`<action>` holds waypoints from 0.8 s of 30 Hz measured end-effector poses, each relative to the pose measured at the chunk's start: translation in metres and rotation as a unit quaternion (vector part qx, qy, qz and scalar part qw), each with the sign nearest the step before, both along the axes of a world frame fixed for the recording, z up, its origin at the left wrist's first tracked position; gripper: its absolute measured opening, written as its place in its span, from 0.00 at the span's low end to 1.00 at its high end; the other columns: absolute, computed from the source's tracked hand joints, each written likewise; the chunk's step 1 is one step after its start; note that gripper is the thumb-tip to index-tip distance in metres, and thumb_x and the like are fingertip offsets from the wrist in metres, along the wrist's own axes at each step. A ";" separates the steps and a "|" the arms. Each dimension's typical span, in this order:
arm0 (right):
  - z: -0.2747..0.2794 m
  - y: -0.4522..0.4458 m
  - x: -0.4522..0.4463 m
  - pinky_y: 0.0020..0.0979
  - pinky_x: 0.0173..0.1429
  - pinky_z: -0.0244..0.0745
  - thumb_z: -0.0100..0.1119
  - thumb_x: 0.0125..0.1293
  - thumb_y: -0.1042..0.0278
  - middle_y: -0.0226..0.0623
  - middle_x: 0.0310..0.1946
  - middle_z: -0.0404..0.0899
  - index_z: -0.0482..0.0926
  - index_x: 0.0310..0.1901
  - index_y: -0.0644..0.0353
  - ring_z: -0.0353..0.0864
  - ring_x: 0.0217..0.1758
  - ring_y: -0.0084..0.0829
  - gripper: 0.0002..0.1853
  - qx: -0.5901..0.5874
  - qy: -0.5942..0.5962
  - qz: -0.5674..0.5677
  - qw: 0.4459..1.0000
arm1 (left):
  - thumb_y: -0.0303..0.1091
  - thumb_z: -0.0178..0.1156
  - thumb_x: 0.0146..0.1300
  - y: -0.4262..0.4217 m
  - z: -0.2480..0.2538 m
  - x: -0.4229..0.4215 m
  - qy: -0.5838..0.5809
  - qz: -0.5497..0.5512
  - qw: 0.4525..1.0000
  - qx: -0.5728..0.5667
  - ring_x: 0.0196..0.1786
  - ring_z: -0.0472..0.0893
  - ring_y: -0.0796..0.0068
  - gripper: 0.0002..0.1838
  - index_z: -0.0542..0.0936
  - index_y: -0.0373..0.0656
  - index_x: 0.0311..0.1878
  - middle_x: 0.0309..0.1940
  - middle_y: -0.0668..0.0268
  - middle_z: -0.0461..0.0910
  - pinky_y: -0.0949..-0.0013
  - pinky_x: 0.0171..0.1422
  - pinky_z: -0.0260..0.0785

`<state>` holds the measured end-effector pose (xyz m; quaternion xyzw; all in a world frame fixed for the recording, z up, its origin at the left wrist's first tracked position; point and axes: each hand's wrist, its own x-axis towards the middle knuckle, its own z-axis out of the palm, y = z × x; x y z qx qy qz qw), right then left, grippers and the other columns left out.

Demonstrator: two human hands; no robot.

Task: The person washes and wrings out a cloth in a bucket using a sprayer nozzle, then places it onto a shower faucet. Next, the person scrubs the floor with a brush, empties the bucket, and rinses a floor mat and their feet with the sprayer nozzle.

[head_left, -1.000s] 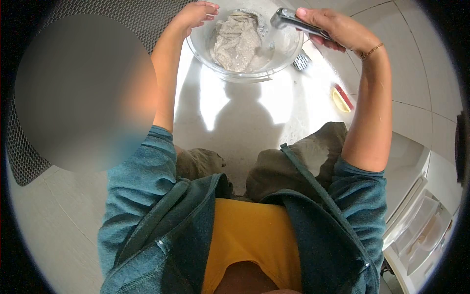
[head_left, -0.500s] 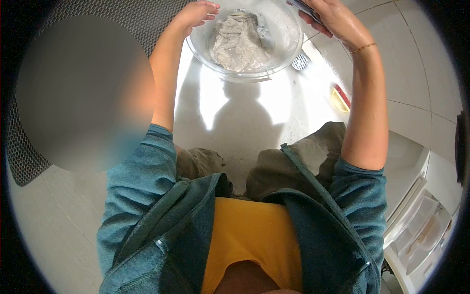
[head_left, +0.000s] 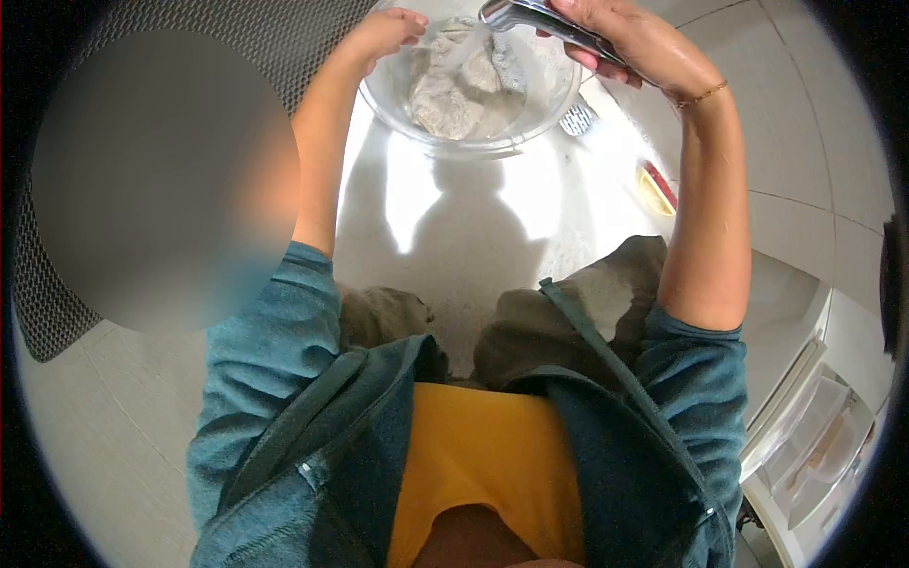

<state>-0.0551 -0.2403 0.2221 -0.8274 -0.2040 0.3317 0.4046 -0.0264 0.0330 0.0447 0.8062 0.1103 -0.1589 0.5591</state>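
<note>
Perhaps overtilting the chrome sprayer [head_left: 542, 19], wrapped in our right hand [head_left: 630, 40] over the right rim of the clear bowl [head_left: 464, 147], could splash past the greyish cloth [head_left: 445, 102] inside, our left hand [head_left: 383, 35] loosely open, seemingly empty, by the left rim.

Both of the person's arms reach forward. The left hand [head_left: 388, 35] hangs with fingers together and loosely bent. The right hand [head_left: 636, 45] is curled in a grip, its wrist [head_left: 699, 87] bent inward toward the left.
</note>
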 end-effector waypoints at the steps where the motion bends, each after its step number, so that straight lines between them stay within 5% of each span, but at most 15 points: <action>1: 0.002 -0.002 0.000 0.19 0.16 0.55 0.43 0.68 0.49 0.22 0.14 0.66 0.75 0.29 0.57 0.59 0.14 0.15 0.21 0.013 0.008 -0.019 1.000 | 0.41 0.52 0.60 -0.004 -0.003 -0.001 -0.003 0.000 1.000 0.001 0.51 0.74 0.74 0.17 0.75 0.45 0.51 0.46 0.68 0.77 0.67 0.59 0.59; 5: 0.006 -0.005 0.001 0.18 0.16 0.55 0.43 0.68 0.49 0.22 0.14 0.66 0.74 0.29 0.57 0.59 0.14 0.15 0.21 -0.010 -0.025 -0.027 0.999 | 0.37 0.56 0.52 -0.019 -0.022 0.005 -0.106 -0.068 0.985 0.116 0.41 0.79 0.65 0.14 0.80 0.39 0.39 0.36 0.66 0.81 0.65 0.44 0.69; 7: 0.005 -0.009 0.004 0.16 0.16 0.55 0.43 0.68 0.50 0.22 0.16 0.68 0.74 0.31 0.58 0.61 0.14 0.14 0.20 -0.028 -0.022 0.001 0.999 | 0.38 0.59 0.51 -0.032 -0.022 0.018 -0.066 -0.118 0.936 0.325 0.41 0.78 0.65 0.13 0.79 0.38 0.36 0.36 0.56 0.79 0.66 0.47 0.67; 8: 0.004 -0.012 0.003 0.16 0.16 0.55 0.43 0.68 0.50 0.22 0.16 0.68 0.74 0.31 0.58 0.61 0.14 0.14 0.20 -0.027 -0.028 -0.003 0.999 | 0.39 0.57 0.52 -0.038 -0.022 0.024 -0.049 -0.132 0.910 0.389 0.45 0.77 0.57 0.15 0.77 0.40 0.40 0.42 0.51 0.78 0.62 0.49 0.68; 11: 0.004 -0.012 -0.002 0.19 0.13 0.48 0.43 0.62 0.36 0.21 0.11 0.61 0.70 0.19 0.54 0.56 0.11 0.13 0.28 0.005 -0.104 -0.055 0.993 | 0.38 0.52 0.56 -0.053 -0.062 0.034 -0.087 -0.083 0.860 0.496 0.49 0.77 0.55 0.19 0.75 0.43 0.50 0.47 0.54 0.77 0.59 0.51 0.69; 15: 0.005 -0.027 0.005 0.19 0.14 0.47 0.42 0.64 0.38 0.22 0.11 0.59 0.66 0.18 0.54 0.54 0.10 0.13 0.28 -0.011 -0.064 -0.041 0.997 | 0.36 0.50 0.56 -0.077 -0.089 0.018 -0.040 -0.084 0.890 0.446 0.50 0.76 0.55 0.21 0.72 0.42 0.54 0.50 0.53 0.75 0.57 0.58 0.65; 18: -0.003 -0.037 0.007 0.19 0.13 0.48 0.42 0.64 0.38 0.22 0.11 0.59 0.66 0.18 0.54 0.55 0.11 0.13 0.28 0.036 -0.051 -0.046 0.997 | 0.33 0.48 0.57 -0.088 -0.113 -0.001 -0.164 -0.029 0.845 0.509 0.50 0.77 0.57 0.19 0.74 0.40 0.52 0.50 0.54 0.75 0.52 0.66 0.53; 20: -0.003 -0.041 0.007 0.20 0.13 0.49 0.42 0.64 0.38 0.21 0.11 0.59 0.67 0.18 0.55 0.56 0.11 0.13 0.28 0.032 -0.046 -0.043 0.997 | 0.32 0.48 0.56 -0.092 -0.094 0.005 -0.008 -0.236 0.830 0.506 0.50 0.77 0.58 0.18 0.75 0.40 0.50 0.49 0.57 0.76 0.47 0.69 0.41; 23: 0.003 -0.041 0.003 0.19 0.14 0.50 0.41 0.63 0.36 0.21 0.11 0.59 0.67 0.18 0.54 0.57 0.12 0.13 0.29 0.023 -0.043 -0.043 0.998 | 0.32 0.50 0.55 -0.098 -0.082 -0.007 0.013 -0.371 0.765 0.526 0.50 0.77 0.57 0.17 0.77 0.39 0.47 0.45 0.59 0.78 0.45 0.69 0.36; 24: 0.004 -0.041 0.002 0.19 0.14 0.50 0.41 0.63 0.36 0.21 0.11 0.59 0.67 0.18 0.54 0.57 0.12 0.13 0.29 0.026 -0.043 -0.043 0.998 | 0.34 0.53 0.53 -0.094 -0.087 -0.009 -0.046 -0.325 0.748 0.576 0.51 0.76 0.58 0.17 0.78 0.40 0.46 0.46 0.58 0.77 0.42 0.67 0.42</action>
